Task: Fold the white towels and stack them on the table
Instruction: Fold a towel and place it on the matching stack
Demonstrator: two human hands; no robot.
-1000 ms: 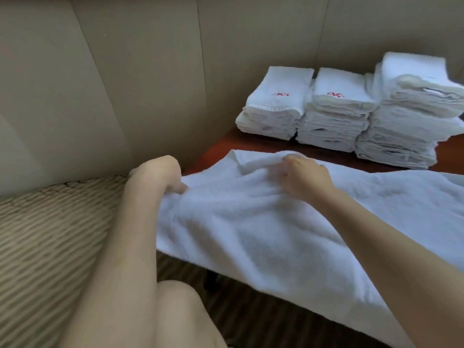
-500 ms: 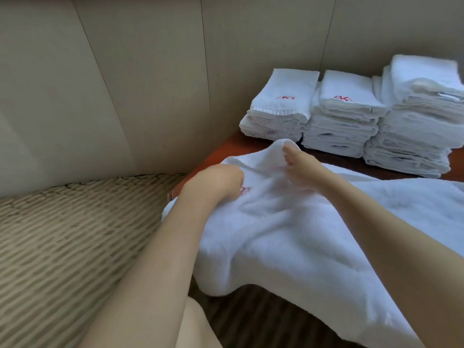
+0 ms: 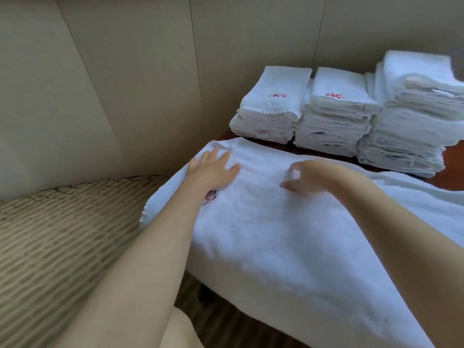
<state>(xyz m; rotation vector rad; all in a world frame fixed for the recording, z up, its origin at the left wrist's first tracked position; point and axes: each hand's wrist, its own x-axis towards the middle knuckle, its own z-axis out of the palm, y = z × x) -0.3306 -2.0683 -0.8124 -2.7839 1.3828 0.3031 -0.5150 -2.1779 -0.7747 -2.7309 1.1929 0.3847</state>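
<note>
A large white towel (image 3: 288, 229) lies spread over the dark red table (image 3: 452, 156), its near edge hanging off the front. A red embroidered mark shows beside my left wrist. My left hand (image 3: 213, 169) presses flat on the towel's far left corner, fingers straight. My right hand (image 3: 306, 175) hovers over the middle of the towel with fingers loosely curled, fingertips touching the cloth and holding nothing. Three stacks of folded white towels (image 3: 334, 114) stand at the back of the table.
A beige panelled wall (image 3: 125, 84) runs behind and to the left. A ribbed beige cushion (image 3: 50, 247) lies left of the table. My knee (image 3: 180, 330) shows at the bottom, under the table's front edge.
Both hands gripped the towel's left end and carried it over to the right; now the fold lies flat, the grips are released and my left hand presses it down.
</note>
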